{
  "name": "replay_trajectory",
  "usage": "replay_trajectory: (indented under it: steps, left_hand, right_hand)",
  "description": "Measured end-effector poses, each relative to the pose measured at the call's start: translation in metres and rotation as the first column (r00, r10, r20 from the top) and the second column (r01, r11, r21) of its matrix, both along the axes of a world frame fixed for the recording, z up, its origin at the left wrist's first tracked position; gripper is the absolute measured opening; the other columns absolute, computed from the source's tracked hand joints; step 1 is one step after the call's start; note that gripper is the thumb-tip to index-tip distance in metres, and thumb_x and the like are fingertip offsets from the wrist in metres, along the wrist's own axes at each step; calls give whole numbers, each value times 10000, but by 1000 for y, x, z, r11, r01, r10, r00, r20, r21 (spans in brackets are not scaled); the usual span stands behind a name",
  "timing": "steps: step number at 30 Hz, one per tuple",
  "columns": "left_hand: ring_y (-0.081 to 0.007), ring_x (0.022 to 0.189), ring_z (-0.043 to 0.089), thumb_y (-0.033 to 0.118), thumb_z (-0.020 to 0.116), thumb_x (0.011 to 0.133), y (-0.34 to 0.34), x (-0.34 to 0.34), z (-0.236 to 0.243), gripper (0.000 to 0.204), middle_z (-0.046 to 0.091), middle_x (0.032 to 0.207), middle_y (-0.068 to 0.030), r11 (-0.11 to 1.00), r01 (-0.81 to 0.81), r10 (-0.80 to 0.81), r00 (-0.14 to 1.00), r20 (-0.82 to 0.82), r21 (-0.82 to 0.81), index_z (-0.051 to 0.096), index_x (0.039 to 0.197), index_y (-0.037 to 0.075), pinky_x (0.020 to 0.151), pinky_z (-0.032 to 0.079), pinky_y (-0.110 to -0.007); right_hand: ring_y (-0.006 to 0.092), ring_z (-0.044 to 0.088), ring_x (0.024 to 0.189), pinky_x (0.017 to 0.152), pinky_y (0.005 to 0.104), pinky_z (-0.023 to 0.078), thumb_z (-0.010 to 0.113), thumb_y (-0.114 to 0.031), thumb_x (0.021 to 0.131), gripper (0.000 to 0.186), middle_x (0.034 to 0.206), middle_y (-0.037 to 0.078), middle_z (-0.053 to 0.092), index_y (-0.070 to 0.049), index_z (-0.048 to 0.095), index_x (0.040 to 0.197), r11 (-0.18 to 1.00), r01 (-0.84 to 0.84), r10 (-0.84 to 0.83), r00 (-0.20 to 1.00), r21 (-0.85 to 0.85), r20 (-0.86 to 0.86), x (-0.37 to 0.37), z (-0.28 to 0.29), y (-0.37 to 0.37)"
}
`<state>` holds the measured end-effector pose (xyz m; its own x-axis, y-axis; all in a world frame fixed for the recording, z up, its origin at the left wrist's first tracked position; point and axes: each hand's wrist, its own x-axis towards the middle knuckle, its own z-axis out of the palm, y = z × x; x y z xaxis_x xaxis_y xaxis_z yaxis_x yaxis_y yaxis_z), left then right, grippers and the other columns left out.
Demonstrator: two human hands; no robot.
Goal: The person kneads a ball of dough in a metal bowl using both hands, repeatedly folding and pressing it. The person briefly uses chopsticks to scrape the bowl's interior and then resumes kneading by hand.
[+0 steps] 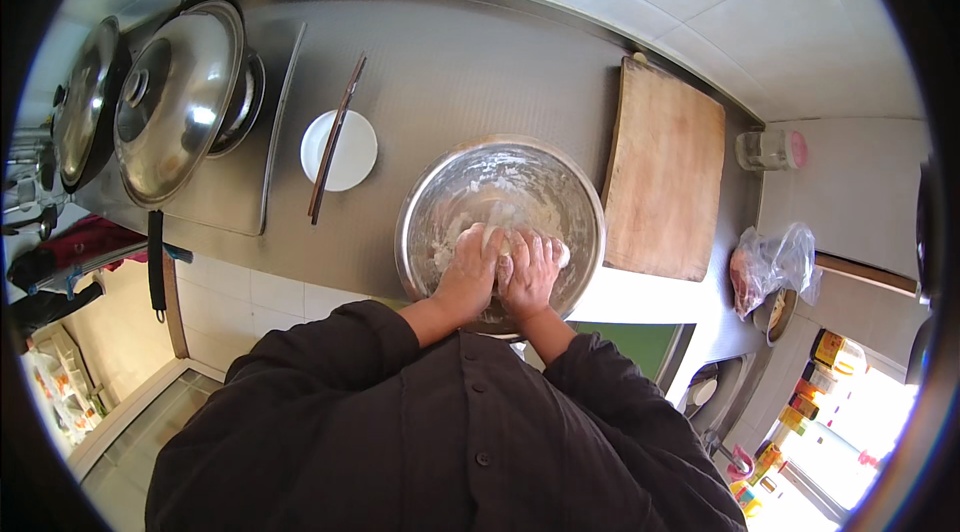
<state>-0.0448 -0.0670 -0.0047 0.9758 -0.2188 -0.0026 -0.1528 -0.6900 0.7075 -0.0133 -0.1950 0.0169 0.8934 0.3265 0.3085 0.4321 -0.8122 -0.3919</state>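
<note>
One bare left hand (472,267), one bare right hand (530,272), fingers gripping pale floury dough (565,255) inside round silver metal bowl (445,194). Dough's beneath both, neither nearer, long axis hidden

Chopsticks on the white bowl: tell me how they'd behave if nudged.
The chopsticks would probably slide or roll easily, being slim and merely laid across the white bowl. They span it without sagging, so they're likely stiff. Both ends jut past it, so pressing one end might tip them.
</note>
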Motion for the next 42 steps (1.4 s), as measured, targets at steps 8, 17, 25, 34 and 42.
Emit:
replay_trajectory:
  steps: [8, 17, 25, 34, 42]
  left_hand:
    - [-425, 812, 609, 152, 611, 760, 7, 76, -3, 582, 562, 1029, -230, 970, -93, 160, 939, -304, 223, 362, 1275, 47, 691, 506, -509]
    - [-393, 1110, 520, 214, 717, 701, 41, 108, 19, 681, 523, 1205, -258, 991, 17, -55, 953, -297, -130, 415, 1291, 57, 926, 435, -430]
    - [-467, 1275, 298, 221, 747, 676, 17, 3, 43, 810, 307, 1354, -322, 992, 26, -68, 936, -344, -127, 335, 1352, 50, 1045, 291, -492]
    - [-416, 915, 571, 164, 581, 760, 26, 43, 11, 481, 530, 1069, -241, 987, -109, 143, 935, -326, 121, 445, 1206, 47, 737, 503, -461]
    - [-404, 782, 631, 311, 608, 779, 51, 122, -50, 389, 648, 881, -226, 984, 23, 43, 931, -363, 174, 569, 1026, 13, 690, 510, -487]
  right_hand:
    - [304, 593, 798, 727, 436, 445, 530, -268, 833, 200, 836, 109, 623, -98, 614, 894, 1000, 6, -8, 989, -12, -149, 88, -30, 12]
    - [336, 570, 768, 715, 429, 426, 541, -235, 868, 209, 786, 131, 610, -48, 607, 804, 980, 34, -34, 999, 197, -4, 96, -1, 22]
    - [337, 518, 850, 794, 461, 372, 547, -257, 807, 211, 903, 134, 567, -58, 592, 861, 990, -27, 43, 993, 140, -109, 7, 32, 4]
    - [320, 562, 898, 807, 494, 408, 546, -277, 798, 222, 941, 114, 601, -111, 594, 938, 995, -100, 93, 975, -26, -201, 57, -29, 26]
    - [320, 631, 641, 570, 449, 492, 451, -436, 906, 378, 692, 140, 640, -119, 643, 828, 980, 14, -70, 957, -197, -281, 124, -34, 62]
